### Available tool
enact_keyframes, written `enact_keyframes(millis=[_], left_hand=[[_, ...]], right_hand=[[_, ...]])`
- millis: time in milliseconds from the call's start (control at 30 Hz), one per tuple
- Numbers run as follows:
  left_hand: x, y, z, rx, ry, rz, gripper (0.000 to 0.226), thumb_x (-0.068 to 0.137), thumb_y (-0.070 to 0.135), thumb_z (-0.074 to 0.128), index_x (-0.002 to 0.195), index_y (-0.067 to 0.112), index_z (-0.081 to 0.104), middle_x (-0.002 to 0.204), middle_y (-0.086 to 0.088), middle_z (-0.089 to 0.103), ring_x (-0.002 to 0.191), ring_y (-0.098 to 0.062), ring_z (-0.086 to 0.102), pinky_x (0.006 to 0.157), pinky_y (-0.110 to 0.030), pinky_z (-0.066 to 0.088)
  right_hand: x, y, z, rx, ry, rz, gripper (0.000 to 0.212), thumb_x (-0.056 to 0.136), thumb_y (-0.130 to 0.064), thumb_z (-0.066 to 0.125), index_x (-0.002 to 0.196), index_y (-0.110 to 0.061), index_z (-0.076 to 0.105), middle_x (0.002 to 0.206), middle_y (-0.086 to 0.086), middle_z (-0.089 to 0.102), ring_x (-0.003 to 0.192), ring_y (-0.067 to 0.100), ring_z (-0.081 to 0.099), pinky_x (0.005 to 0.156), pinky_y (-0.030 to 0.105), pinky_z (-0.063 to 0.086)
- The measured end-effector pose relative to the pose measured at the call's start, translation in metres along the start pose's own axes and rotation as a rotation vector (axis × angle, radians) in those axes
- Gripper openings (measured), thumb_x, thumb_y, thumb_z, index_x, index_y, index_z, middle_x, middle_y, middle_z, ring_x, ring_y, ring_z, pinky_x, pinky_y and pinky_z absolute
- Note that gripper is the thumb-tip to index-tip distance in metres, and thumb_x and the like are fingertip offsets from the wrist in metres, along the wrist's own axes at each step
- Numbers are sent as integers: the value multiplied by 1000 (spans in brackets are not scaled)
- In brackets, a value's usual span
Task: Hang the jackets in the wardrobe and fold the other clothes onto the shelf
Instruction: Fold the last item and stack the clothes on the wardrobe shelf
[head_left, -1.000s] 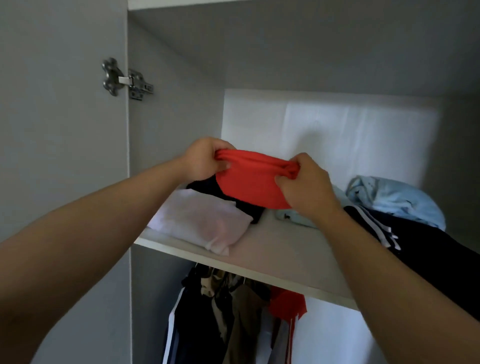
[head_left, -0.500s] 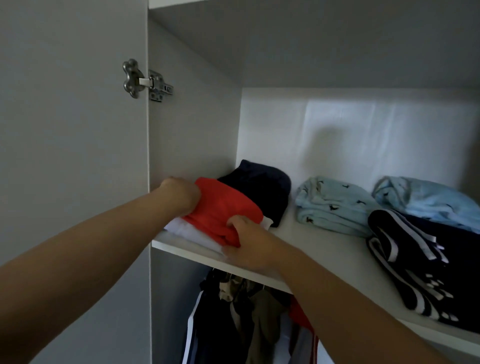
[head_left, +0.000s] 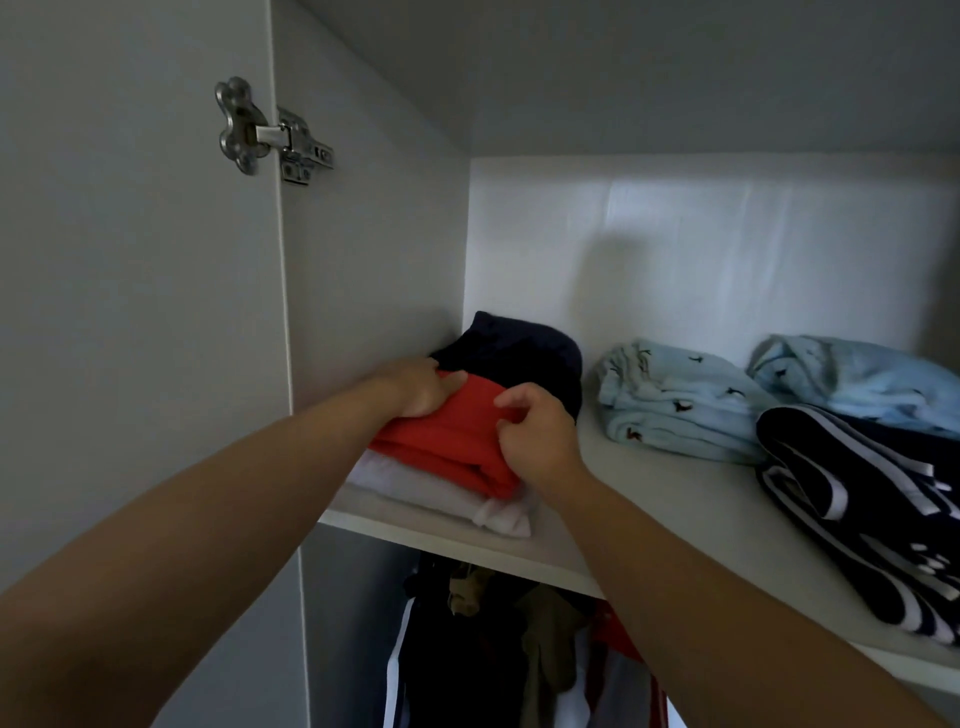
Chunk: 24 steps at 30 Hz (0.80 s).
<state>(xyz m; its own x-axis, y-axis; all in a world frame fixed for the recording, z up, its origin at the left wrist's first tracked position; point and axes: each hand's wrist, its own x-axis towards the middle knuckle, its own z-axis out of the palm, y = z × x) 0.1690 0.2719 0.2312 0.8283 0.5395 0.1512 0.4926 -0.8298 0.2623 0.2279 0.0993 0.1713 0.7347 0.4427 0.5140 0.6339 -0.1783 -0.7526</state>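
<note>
A folded red garment (head_left: 447, 441) lies on a folded white garment (head_left: 415, 493) at the left end of the wardrobe shelf (head_left: 649, 499). My left hand (head_left: 421, 387) rests on the red garment's far left corner, fingers curled over its edge. My right hand (head_left: 535, 431) pinches the red fabric at its right side. A dark navy folded garment (head_left: 524, 353) sits just behind the stack. Below the shelf hang several jackets (head_left: 498, 649), dark, olive and red.
Two light blue folded items (head_left: 670, 405) (head_left: 857, 374) and a navy garment with white stripes (head_left: 872, 519) fill the shelf's right part. The open door with a metal hinge (head_left: 270, 130) stands at left. The wardrobe's side wall is close to my left hand.
The red garment came down from mid-air onto the white one. Both hands shifted along it toward the back, my right hand moving from its front edge to its right side.
</note>
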Motion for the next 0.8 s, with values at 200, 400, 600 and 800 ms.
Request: enact_keyframes(millis=[200,400,600,800], left_hand=[[19,13,-7,99,237,-40,46,97,45,52,132,18,63,139,-13,58,128,-34,53,105,-41,45],[26,8,21,140,-104,-122,65,106,50,15,158,14,29,165,-14,24,151,-34,25,123,-52,17],[28,80,-9,213,-129,-47,53,103,35,37,151,13,43,159,-11,38,143,-38,38,119,-61,22],[13,220,16,-177,-256,278,29,108,9,39,120,-4,62,123,-21,62,117,-35,58,82,-33,45]], right_hand=[[12,-6,9,-37,86,-59,23,90,-4,63,107,-18,69,101,-17,63,97,1,59,79,-7,32],[6,2,5,-388,-333,-30,42,107,-21,41,146,-13,51,142,10,59,124,26,58,101,21,34],[36,-19,-54,-490,-441,14,30,103,-17,48,92,2,68,93,13,69,85,24,63,69,29,46],[76,-17,-188,-782,-340,276,14,98,-12,52,92,-5,62,86,11,60,75,24,57,66,31,50]])
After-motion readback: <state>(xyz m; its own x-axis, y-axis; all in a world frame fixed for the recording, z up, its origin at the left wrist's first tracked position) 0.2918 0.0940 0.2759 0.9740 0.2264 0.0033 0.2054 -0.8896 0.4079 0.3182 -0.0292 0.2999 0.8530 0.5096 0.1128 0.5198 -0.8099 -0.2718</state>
